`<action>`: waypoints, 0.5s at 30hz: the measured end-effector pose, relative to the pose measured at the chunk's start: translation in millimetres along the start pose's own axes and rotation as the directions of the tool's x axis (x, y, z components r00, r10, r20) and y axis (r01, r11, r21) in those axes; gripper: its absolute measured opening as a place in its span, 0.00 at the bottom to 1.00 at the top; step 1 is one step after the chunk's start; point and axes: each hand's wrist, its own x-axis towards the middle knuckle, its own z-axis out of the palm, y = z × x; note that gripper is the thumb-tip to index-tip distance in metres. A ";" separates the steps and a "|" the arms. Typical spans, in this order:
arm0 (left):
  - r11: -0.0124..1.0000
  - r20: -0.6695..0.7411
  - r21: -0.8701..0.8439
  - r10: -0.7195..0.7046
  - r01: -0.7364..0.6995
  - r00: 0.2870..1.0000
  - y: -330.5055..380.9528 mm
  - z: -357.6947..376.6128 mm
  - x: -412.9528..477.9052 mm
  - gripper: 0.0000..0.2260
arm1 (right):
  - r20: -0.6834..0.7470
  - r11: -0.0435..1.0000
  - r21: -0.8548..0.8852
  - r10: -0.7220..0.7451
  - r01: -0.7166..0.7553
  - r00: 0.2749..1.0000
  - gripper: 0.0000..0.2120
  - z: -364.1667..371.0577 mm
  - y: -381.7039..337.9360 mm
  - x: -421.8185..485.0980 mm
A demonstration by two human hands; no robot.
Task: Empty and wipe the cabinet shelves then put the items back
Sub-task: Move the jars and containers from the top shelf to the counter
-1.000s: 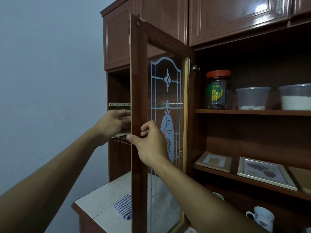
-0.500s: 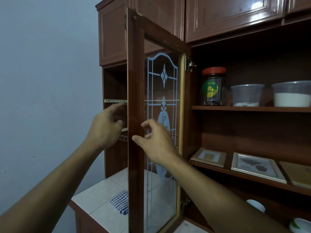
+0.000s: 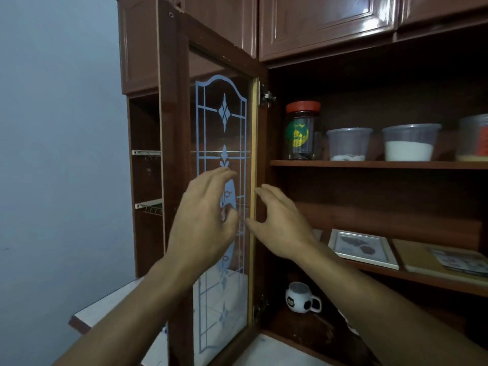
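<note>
Two empty hands are all we bring to the cabinet [image 3: 327,27] so far, and the first risk is the door [image 3: 173,128]. It stands open edge-on at eleven o'clock, so a quick reach past it could knock the wooden frame or the patterned glass, or set it swinging into a forearm. We judge that nothing has come off the shelves yet. At one o'clock the red-lidded jar [image 3: 302,133] stands on the upper shelf [image 3: 369,164], just beside a nearly empty tub [image 3: 348,143], with a tub of white powder [image 3: 409,142] at two o'clock. A careless grab for one could tip its neighbour. The picture frame [image 3: 363,248] lies flat at four o'clock and could slide off its shelf if dragged, and the mug [image 3: 301,298] sits low at five o'clock. Our left hand [image 3: 203,223] is raised before the glass at seven o'clock, fingers spread and loosely bent, gripping nothing; we cannot tell whether its tips touch the pane. Our right hand [image 3: 280,223], near five o'clock, is likewise released, fingers fanned beside the door's hinge edge.
</note>
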 end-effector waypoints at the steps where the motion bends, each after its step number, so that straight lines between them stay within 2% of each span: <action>1: 0.999 0.060 0.034 0.023 -0.025 0.998 0.7 10.2 0.4 0.26 | 0.004 0.998 -0.054 0.017 -0.017 1.000 0.32 -4.9 6.8 -2.5; 3: 0.990 0.185 0.117 0.062 -0.084 0.981 3.2 31.9 0.5 0.28 | 0.013 0.981 -0.184 0.070 -0.067 0.997 0.35 -15.2 23.4 -9.8; 8: 0.967 0.416 0.239 -0.021 -0.087 0.909 22.0 73.6 8.9 0.33 | 0.012 0.892 -0.430 0.160 -0.139 0.987 0.38 -44.5 61.8 -29.9; 15: 0.958 0.475 0.246 0.010 -0.144 0.880 47.4 110.9 25.7 0.39 | -0.009 0.806 -0.562 0.221 -0.188 0.975 0.38 -78.8 84.2 -47.2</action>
